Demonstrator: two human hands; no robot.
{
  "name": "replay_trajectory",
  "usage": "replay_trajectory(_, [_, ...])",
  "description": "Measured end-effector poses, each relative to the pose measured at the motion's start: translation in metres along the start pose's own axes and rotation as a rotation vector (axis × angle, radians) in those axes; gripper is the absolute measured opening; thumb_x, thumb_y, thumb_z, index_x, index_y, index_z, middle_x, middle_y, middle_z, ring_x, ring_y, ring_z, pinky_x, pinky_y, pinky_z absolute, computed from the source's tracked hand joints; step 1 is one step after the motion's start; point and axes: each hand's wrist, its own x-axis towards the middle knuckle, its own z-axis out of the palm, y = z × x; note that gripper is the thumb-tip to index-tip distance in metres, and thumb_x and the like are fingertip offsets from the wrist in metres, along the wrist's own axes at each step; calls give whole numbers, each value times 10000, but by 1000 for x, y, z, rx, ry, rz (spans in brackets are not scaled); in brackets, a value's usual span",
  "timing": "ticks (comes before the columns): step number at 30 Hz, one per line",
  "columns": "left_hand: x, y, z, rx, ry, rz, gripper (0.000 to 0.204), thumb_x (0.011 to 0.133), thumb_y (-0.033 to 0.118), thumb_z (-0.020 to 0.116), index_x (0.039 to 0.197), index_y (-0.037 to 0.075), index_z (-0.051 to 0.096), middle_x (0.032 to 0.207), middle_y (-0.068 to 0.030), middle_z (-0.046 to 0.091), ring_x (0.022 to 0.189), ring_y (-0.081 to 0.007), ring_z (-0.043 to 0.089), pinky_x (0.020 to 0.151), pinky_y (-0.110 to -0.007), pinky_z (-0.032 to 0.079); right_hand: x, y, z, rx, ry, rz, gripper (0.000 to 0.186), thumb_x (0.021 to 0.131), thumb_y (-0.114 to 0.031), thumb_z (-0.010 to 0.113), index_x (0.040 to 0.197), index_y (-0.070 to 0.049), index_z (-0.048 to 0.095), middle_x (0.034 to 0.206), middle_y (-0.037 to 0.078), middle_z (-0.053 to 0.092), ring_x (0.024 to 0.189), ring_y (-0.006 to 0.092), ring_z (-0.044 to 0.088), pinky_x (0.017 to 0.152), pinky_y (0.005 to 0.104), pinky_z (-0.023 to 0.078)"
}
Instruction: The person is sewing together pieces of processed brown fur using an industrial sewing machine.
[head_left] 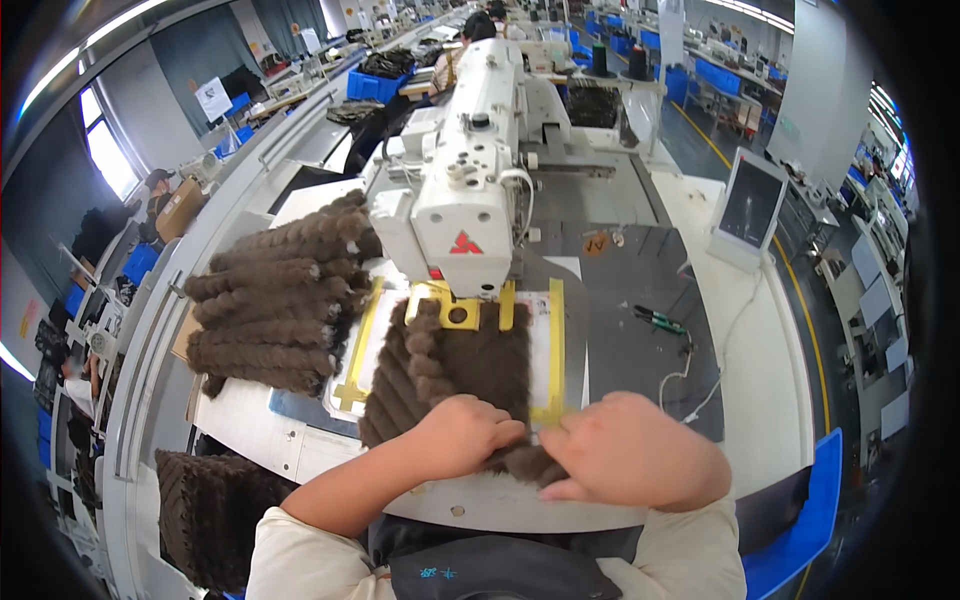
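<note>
A brown fur panel with ribbed rows lies under the head of a white sewing machine, on a white plate edged with yellow tape. My left hand is closed at the panel's near edge, its fingers curled on the fur. Opposite it, my right hand grips the near right part of the fur, thumb below. Between the two hands a thick roll of fur bulges toward me. The fingertips of both hands are partly hidden.
Left of the machine, a pile of ribbed brown fur pieces rests on the table. More fur hangs at the lower left. Green-handled snips lie right of the machine, near a screen. A blue bin stands at lower right.
</note>
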Motion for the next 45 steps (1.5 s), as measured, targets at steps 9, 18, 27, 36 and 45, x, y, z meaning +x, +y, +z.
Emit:
replay_trajectory(9, [-84,9,20,46,504,62,303,802,241,839,1033,90,714,1137,-91,748,1059,-287,706,956,-453,543,41,25,32,129,-110,53,475,954,-464,681,926,7,623,812,146,681,784,361,713,656,452,563])
replay_trajectory(18, [-171,13,-7,-164,950,-362,376,907,331,828,1040,12,680,1093,-206,748,1055,-334,736,970,-445,580,56,38,48,101,-135,154,391,924,-375,737,960,5,653,825,142,707,823,341,733,681,441,574])
replay_trajectory(27, [-165,19,-22,-71,852,-265,371,825,298,882,977,6,710,964,-178,771,918,-314,769,828,-393,631,74,30,68,145,-163,84,380,928,-364,734,953,8,657,824,153,712,826,361,730,706,460,584])
replay_trajectory(36, [-158,30,-37,46,849,-96,428,706,273,960,922,-23,740,883,-156,767,818,-294,761,740,-366,639,84,21,68,231,-234,24,386,936,-374,727,918,10,694,848,174,728,863,380,723,751,484,583])
replay_trajectory(45, [-121,49,-39,204,606,153,348,790,319,913,924,39,757,820,-54,725,758,-199,742,608,-282,592,106,-6,108,1268,-315,162,683,1018,-646,534,1042,7,732,913,121,763,717,214,698,640,361,554])
